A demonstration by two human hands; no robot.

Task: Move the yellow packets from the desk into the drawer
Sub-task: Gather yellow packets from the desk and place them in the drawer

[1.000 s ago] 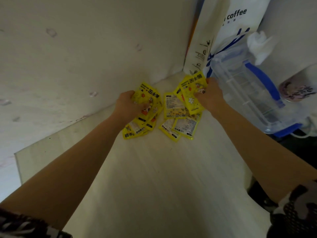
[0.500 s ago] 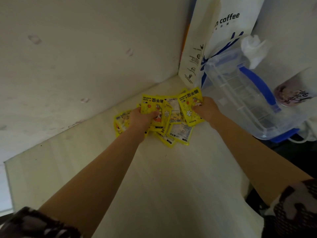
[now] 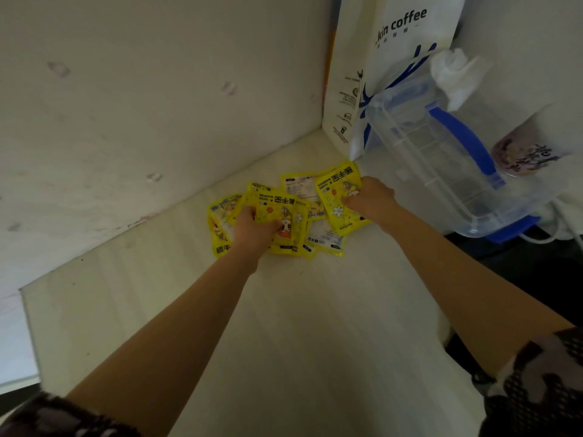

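Note:
Several yellow hand-warmer packets (image 3: 315, 197) lie bunched in the far corner of the pale desk (image 3: 284, 326). My left hand (image 3: 252, 228) grips a small stack of packets (image 3: 284, 216) at the left side of the bunch. My right hand (image 3: 369, 200) pinches another packet (image 3: 337, 190) at the right side, its top edge tilted up off the pile. More packets (image 3: 325, 238) lie flat between and under the two hands. One packet (image 3: 217, 225) sticks out left of my left hand. No drawer is in view.
A white coffee paper bag (image 3: 378, 74) stands in the corner behind the packets. A clear plastic box with a blue handle (image 3: 441, 159) sits right of it, close to my right hand. A purple-printed cup (image 3: 523, 152) is at the far right. Walls close the desk's back and left.
Both hands have drawn the packets together toward the middle. My left hand moved right with its stack, and the pile is tighter than a second ago.

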